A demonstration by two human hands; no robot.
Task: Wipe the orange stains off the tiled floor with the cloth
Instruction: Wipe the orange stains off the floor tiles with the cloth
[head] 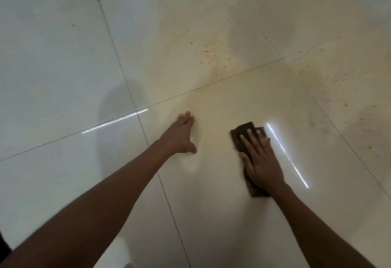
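Note:
A dark brown cloth (246, 129) lies flat on the pale tiled floor (211, 183). My right hand (261, 161) presses on it with straight, spread fingers, covering most of it. My left hand (182, 135) rests flat on the tile to the left of the cloth, fingers straight. Orange specks (213, 53) are scattered on the tile beyond the grout line, ahead of both hands. More orange spots (347, 107) dot the tile at the right, with a yellowish smear around them.
Dark grout lines (211, 83) cross the floor. Bright light reflections (285, 153) streak the tile right of the cloth and left of my left hand. A greyer patch of floor (53, 56) spreads to the left.

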